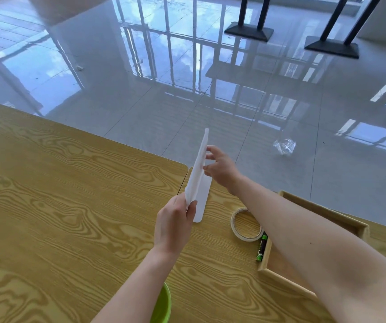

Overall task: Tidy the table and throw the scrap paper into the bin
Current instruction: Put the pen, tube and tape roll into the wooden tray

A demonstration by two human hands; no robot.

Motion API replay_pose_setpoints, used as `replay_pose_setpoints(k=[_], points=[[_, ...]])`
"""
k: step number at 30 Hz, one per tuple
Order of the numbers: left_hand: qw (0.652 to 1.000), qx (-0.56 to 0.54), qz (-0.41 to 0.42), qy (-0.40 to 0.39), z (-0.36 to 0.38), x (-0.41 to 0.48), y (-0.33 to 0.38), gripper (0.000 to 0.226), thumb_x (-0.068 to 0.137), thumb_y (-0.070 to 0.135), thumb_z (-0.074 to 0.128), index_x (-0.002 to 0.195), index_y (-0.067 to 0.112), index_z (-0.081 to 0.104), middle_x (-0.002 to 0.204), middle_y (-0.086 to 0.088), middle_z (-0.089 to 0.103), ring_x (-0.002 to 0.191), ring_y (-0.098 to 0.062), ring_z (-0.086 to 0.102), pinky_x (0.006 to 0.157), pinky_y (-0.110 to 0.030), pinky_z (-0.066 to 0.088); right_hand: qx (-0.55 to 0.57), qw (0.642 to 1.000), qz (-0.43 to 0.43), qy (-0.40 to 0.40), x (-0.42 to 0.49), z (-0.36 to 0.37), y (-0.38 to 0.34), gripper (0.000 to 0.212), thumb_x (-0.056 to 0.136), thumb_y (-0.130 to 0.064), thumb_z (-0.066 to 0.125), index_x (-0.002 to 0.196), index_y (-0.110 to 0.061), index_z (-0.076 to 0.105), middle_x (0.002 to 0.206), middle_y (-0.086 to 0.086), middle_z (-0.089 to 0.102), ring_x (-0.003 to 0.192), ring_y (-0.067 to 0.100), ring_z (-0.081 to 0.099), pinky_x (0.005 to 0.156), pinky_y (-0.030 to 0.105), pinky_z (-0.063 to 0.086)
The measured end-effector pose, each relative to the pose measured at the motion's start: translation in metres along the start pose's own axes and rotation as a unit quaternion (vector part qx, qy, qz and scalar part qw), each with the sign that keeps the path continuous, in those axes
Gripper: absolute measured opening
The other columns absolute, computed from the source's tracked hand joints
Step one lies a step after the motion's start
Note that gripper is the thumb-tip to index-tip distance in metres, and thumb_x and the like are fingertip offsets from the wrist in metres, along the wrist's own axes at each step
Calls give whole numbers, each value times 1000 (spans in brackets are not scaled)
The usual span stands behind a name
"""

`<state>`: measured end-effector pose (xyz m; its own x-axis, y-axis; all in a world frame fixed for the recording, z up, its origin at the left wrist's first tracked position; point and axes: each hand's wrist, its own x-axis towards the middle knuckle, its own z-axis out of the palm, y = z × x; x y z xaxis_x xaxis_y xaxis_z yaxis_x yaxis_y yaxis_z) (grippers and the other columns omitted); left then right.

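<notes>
A folded white sheet of paper stands on edge above the wooden table, near its far corner. My left hand pinches the sheet's lower end between thumb and fingers. My right hand touches the upper part of the paper from the right, fingers spread along its edge. Under my left forearm a green round rim, perhaps a bin or bowl, peeks out at the bottom edge. Most of it is hidden.
A roll of masking tape lies on the table beside a green and black marker. A shallow wooden tray sits at the right under my right forearm. A crumpled clear plastic wrapper lies on the glossy floor, with black table bases farther back.
</notes>
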<state>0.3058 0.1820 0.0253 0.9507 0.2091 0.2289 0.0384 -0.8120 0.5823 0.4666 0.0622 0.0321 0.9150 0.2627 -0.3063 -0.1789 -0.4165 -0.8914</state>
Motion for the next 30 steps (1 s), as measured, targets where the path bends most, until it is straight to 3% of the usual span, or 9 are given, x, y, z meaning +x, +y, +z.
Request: replay_pose_setpoints(k=[5, 8, 12, 16, 18, 20, 25, 27, 30], points=[[1000, -1, -3, 10, 4, -1, -4, 25, 91, 19, 67, 73, 16, 50, 61, 9, 48, 51, -13, 45, 47, -21, 31, 3, 1000, 13, -8, -3, -2, -2, 64, 83, 3, 51, 135, -34, 49, 132, 2, 55, 111, 26, 60, 94, 48, 54], [999, -38, -17, 9, 4, -3, -4, 18, 93, 32, 65, 90, 15, 61, 73, 12, 56, 62, -10, 57, 52, -26, 42, 34, 999, 29, -7, -14, -7, 1, 66, 89, -1, 59, 147, -24, 38, 139, 6, 48, 115, 26, 57, 97, 44, 53], [994, -71, -85, 9, 1, -20, -6, 60, 85, 61, 61, 129, 21, 52, 106, 12, 57, 82, -5, 61, 59, -18, 40, 50, 997, 12, 56, -58, -41, 23, 49, 93, -11, 61, 139, -13, 47, 123, 6, 59, 107, 22, 62, 90, 38, 57], [974, -115, -183, 61, 3, -56, 2, 38, 80, 49, 68, 105, 21, 59, 86, 13, 54, 70, -3, 56, 57, -14, 38, -71, 986, 16, 150, -126, -85, 67, 26, 91, -19, 65, 117, -17, 64, 94, -4, 69, 87, 13, 67, 80, 34, 58], [982, -110, -151, 39, 10, -68, 12, 15, 81, 24, 73, 90, 20, 62, 76, 10, 56, 68, -3, 55, 58, -12, 37, -148, 973, 14, 177, -156, -97, 85, 18, 89, -21, 68, 107, -20, 69, 86, -10, 69, 82, 7, 65, 72, 22, 52], [991, -93, -93, -19, 22, -72, 29, 14, 81, 14, 73, 87, 22, 63, 75, 12, 58, 69, -2, 55, 57, -11, 38, -198, 965, 9, 171, -178, -102, 97, 13, 88, -22, 70, 101, -19, 72, 84, -11, 68, 80, 6, 64, 68, 19, 51], [969, 75, 65, -226, 72, -58, 63, 44, 92, 24, 60, 134, 25, 50, 113, -1, 49, 95, -16, 55, 77, -29, 52, -290, 951, -3, 105, -196, -90, 111, 35, 81, -37, 76, 110, -19, 69, 85, -7, 56, 77, 10, 55, 72, 28, 51], [950, 139, 78, -267, 86, -48, 67, 44, 93, 27, 60, 135, 26, 48, 119, -5, 45, 103, -22, 53, 83, -35, 52, -356, 931, -25, 79, -194, -82, 113, 44, 77, -48, 75, 110, -20, 67, 92, -6, 51, 88, 13, 50, 80, 31, 51], [940, 184, 97, -269, 97, -40, 65, 26, 91, 30, 63, 115, 21, 59, 117, -7, 46, 98, -24, 51, 79, -35, 52, -474, 878, -50, 37, -190, -74, 113, 63, 68, -63, 72, 112, -20, 61, 112, -2, 52, 106, 18, 42, 94, 35, 48]])
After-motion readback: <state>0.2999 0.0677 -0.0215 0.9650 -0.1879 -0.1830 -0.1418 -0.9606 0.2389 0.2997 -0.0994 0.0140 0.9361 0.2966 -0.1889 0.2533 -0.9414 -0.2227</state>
